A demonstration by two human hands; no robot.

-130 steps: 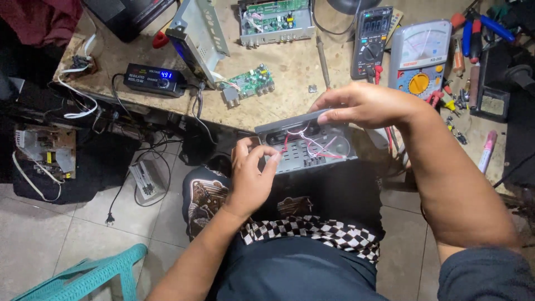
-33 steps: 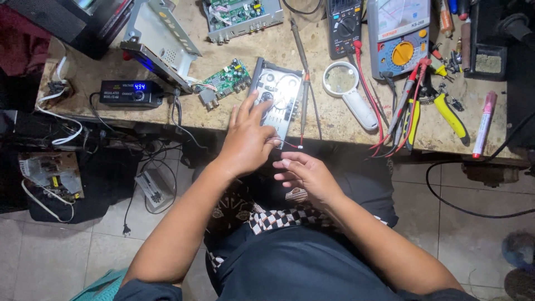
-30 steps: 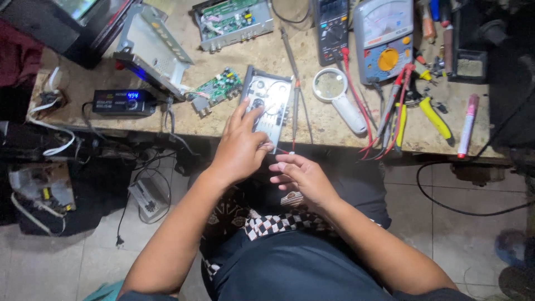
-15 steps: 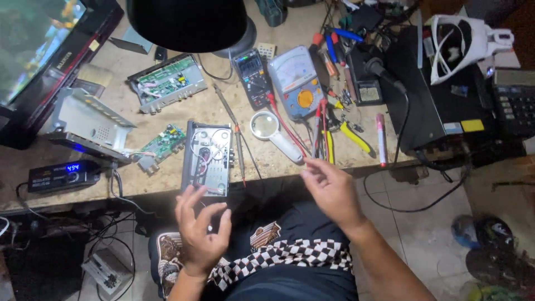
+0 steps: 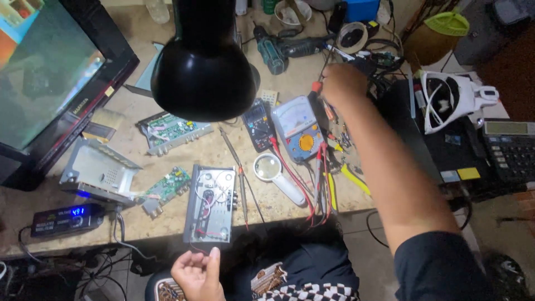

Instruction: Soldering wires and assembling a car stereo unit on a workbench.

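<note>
My right hand [image 5: 343,83] reaches far over the bench and is closed around a dark tool with an orange end [image 5: 318,100], just above an analog meter [image 5: 301,129]. My left hand [image 5: 198,273] hovers palm-up over my lap below the bench's front edge, fingers loosely curled and holding nothing. Just beyond it a small open metal device [image 5: 210,203] with red and white wires inside lies at the bench edge. Red and black probe leads [image 5: 320,178] run between the meter and the edge.
A black lamp shade [image 5: 203,61] hangs over the bench middle. A monitor [image 5: 44,78] stands at left. A digital multimeter [image 5: 259,125], magnifying glass [image 5: 270,167], circuit boards [image 5: 173,131], metal cover [image 5: 97,170], blue-lit display box [image 5: 67,217], drill [image 5: 276,50] and black case [image 5: 446,145] crowd the bench.
My right hand has gone from the bench's front edge to the far tools and closed on one. My left hand has let go of the metal device and dropped toward my lap.
</note>
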